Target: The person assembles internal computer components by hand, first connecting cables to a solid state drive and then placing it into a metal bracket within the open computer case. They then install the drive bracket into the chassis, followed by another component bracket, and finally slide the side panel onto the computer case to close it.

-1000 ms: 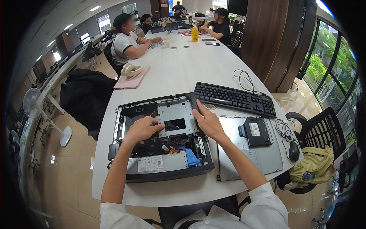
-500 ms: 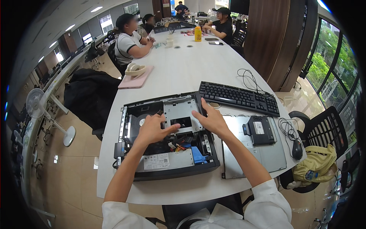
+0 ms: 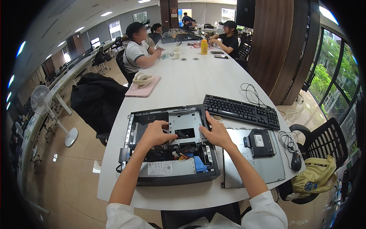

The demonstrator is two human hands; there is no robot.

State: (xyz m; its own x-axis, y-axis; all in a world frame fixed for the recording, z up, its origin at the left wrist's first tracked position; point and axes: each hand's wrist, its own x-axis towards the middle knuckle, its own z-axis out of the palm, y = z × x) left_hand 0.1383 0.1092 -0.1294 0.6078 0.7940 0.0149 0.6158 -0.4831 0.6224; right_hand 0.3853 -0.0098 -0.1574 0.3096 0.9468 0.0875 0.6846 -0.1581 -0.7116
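An opened black desktop computer case (image 3: pixel 175 182) lies flat on the table in front of me. Inside it sits a silver metal drive bracket (image 3: pixel 185 119) with a rectangular cutout. My left hand (image 3: pixel 154 134) curls at the bracket's left side, its thumb by the cutout and its fingertips at the bracket's edge. Across from it, my right hand (image 3: pixel 217 133) pinches the case's right edge, thumb on the inner side beside the bracket and fingers over the outer rim. Nearer me are the labelled power supply (image 3: pixel 164 168), coloured cables and a blue plastic piece (image 3: pixel 199 164).
Right of the case lies a metal side panel (image 3: pixel 244 173) bearing a black drive (image 3: pixel 262 142). Behind are a keyboard (image 3: pixel 242 110) and a mouse (image 3: pixel 296 160). Tape rolls (image 3: pixel 142 79) rest on a pink pad (image 3: pixel 141 91). Other people sit farther along the table.
The view has tilted up, so the table things sit lower. My left fingers have curled in closer to the bracket, and my right thumb has come to the bracket's right side.
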